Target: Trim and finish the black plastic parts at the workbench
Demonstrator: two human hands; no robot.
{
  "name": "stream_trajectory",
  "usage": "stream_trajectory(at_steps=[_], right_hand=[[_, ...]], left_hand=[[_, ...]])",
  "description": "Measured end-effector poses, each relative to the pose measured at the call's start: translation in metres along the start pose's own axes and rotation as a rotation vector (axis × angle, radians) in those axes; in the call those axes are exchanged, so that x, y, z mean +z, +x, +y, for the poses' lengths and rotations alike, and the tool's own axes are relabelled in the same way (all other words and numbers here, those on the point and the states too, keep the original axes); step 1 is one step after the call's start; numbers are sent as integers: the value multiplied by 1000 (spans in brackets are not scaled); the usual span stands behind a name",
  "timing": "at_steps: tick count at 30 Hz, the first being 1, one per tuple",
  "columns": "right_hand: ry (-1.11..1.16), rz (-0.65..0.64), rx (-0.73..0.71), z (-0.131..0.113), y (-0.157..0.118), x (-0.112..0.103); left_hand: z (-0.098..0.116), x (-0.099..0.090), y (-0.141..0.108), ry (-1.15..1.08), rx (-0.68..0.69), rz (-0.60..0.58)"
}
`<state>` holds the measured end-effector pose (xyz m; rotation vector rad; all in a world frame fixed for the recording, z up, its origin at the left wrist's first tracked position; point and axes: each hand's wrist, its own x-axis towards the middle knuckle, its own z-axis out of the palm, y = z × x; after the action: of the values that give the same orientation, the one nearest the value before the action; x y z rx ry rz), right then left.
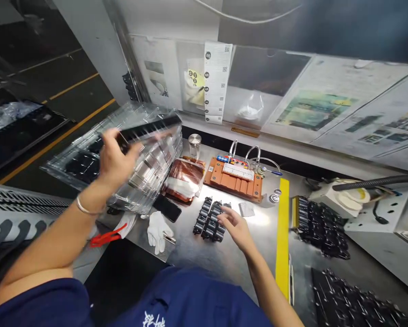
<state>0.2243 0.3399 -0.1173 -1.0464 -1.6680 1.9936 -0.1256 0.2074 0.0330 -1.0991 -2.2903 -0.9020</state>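
Note:
My left hand point(117, 159) is raised over a stack of clear plastic trays point(149, 175), its fingers closed round a long black part point(152, 128). Motion blur hides that part's detail. Several black ribbed plastic parts point(204, 218) lie side by side on the metal bench. My right hand point(236, 227) is at the right end of this group, thumb and fingertips closed on the upper part of a black ribbed part point(220, 234). The hand covers some of it.
An orange-brown fixture point(234, 181) with metal hoses stands behind the parts. Around the left side are a phone point(167, 207), white glove point(158, 231), red-handled tool point(106, 237) and lidded jar point(195, 145). Beyond the yellow strip point(282, 236), more black parts point(321, 227) lie near a machine point(377, 218).

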Motion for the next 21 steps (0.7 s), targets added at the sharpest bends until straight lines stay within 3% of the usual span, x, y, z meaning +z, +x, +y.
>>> stream_trajectory(at_steps=[2, 4, 7, 9, 12, 16, 18, 21], right_hand=[[-82, 5, 12, 12, 0, 6], [-208, -15, -10, 20, -2, 16], [-452, -56, -75, 24, -1, 28], [-591, -91, -76, 21, 6, 31], [-795, -56, -10, 13, 25, 32], [-934, 16, 36, 8, 66, 50], [-920, 41, 19, 10, 94, 69], [-773, 207, 96, 20, 139, 93]], left_hand=[[-37, -5, 44, 77, -89, 2], [-72, 4, 73, 61, -108, -58], [-108, 24, 87, 51, -123, -201], [-114, 28, 81, 86, -101, -296], [-94, 16, 59, 144, 40, -332], [-36, -6, 13, 195, 251, -388], [-9, -4, -16, 132, 334, -405], [15, 19, -63, -26, 374, -523]])
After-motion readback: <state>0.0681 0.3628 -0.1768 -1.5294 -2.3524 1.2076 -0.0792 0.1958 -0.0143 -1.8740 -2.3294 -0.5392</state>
